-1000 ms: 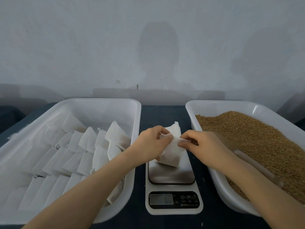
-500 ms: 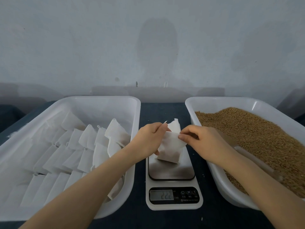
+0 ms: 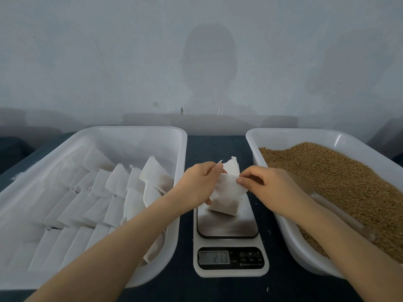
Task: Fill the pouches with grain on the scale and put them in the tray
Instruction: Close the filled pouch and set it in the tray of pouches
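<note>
Bare forearms; left grip, right grip bare.

One wide-angle camera rides on the person's head, facing forward and tilted down, close over the worktop. The scale sits centre frame, the pouch tray left, the grain tray right, and the wall fills the upper half.

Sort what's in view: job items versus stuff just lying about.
In the job: pouch, left hand, right hand, scale, grain, scoop, spare pouch behind the scale, left tray holding pouches.
Lying about: stray specks on the table.
</note>
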Available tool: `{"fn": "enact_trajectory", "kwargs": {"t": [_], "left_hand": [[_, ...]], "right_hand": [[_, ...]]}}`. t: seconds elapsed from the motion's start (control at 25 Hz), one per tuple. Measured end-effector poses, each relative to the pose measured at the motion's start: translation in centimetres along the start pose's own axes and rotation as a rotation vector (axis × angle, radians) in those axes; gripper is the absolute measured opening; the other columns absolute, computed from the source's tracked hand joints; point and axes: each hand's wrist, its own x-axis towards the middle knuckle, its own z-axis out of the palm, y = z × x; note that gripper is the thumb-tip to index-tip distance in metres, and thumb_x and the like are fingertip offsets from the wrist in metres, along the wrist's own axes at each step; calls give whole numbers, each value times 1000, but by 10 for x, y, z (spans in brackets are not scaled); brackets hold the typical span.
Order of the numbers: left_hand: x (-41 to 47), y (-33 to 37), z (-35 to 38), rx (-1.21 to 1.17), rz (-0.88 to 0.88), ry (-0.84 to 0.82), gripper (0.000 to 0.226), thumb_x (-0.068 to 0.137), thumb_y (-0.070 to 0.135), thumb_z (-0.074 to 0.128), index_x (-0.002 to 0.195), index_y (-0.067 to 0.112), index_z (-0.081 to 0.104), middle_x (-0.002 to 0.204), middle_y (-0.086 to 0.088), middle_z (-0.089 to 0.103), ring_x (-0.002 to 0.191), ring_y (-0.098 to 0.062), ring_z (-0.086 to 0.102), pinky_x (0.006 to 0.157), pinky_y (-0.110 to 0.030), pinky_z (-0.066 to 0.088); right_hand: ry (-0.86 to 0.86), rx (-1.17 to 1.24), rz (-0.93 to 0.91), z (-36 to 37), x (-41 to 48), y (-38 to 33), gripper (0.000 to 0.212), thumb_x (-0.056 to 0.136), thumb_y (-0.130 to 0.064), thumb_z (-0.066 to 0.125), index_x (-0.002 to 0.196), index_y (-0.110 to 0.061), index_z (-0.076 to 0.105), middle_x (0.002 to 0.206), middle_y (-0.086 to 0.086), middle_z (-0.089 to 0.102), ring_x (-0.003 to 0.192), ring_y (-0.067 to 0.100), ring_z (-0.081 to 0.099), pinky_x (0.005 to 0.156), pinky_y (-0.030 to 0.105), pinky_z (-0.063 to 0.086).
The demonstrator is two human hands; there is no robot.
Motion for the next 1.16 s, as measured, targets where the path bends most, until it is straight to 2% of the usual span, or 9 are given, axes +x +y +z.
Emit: {"fn": "enact_trajectory", "kwargs": {"t": [0.2, 0.36, 0.52, 0.64, 0.76, 0.88, 0.96, 1.08, 1.16], "left_hand": [[0, 0, 0, 17, 5, 3, 35, 103, 39, 29, 104, 23, 61, 94, 6, 58, 65, -14, 58, 51, -17, 48], [1, -1, 1, 9, 1, -6, 36, 103, 40, 29, 106, 23, 61, 96, 4, 58, 70, -16, 60, 52, -19, 49], [1, -1, 0, -17, -5, -18, 38, 102, 43, 31, 106, 21, 62, 91, 6, 57, 64, -13, 57, 49, -17, 46], [1, -2, 1, 43, 12, -80, 31, 95, 48, 46, 107, 22, 58, 87, 9, 54, 67, -10, 55, 47, -17, 44], [1, -2, 3, 189, 23, -146, 38, 81, 42, 71, 113, 27, 56, 83, 14, 51, 70, -5, 52, 50, -15, 38], [0, -3, 4, 215, 87, -127, 20, 78, 35, 77, 81, 29, 58, 62, 16, 51, 56, 2, 51, 46, -8, 34], [-2, -2, 3, 175, 106, -119, 27, 78, 35, 76, 65, 30, 53, 51, 17, 51, 47, 6, 48, 44, -5, 33], [-3, -1, 2, 148, 127, -68, 23, 80, 37, 74, 68, 25, 59, 58, 12, 53, 49, 2, 49, 45, -9, 37], [-4, 1, 0, 64, 113, -42, 18, 81, 33, 73, 73, 24, 60, 64, 11, 55, 50, -2, 53, 45, -16, 45]], "right_hand": [[-5, -9, 4, 0, 0, 0, 14, 90, -42, 56, 91, -31, 65, 71, -8, 65, 70, -2, 56, 59, 6, 41], [-16, -24, 13, 0, -1, -1, 15, 89, -44, 56, 92, -32, 65, 72, -8, 65, 70, -1, 57, 58, 6, 42], [-58, -61, 28, -2, -2, -2, 10, 87, -41, 63, 90, -32, 65, 70, -11, 63, 69, -8, 54, 59, 2, 38], [-53, -84, 14, -4, -4, -5, 6, 88, -32, 64, 86, -27, 66, 59, -13, 56, 59, -13, 51, 56, 1, 35], [-36, -23, 10, -5, -5, -7, 12, 90, -26, 62, 78, -27, 63, 56, -22, 56, 54, -8, 50, 56, 4, 37], [-4, 23, -20, -4, -4, -9, 11, 90, -25, 61, 79, -28, 62, 60, -26, 56, 59, -8, 52, 59, 4, 37], [5, 46, -43, -4, -4, -9, 9, 90, -24, 61, 82, -27, 63, 61, -21, 58, 61, -6, 53, 59, 6, 38], [29, 99, -62, -5, -4, -10, 12, 89, -23, 61, 83, -32, 63, 68, -9, 62, 65, 2, 55, 56, 13, 40], [96, 157, -63, -6, -2, -10, 13, 89, -21, 61, 86, -33, 64, 74, -10, 65, 69, 2, 59, 63, 18, 44]]}}
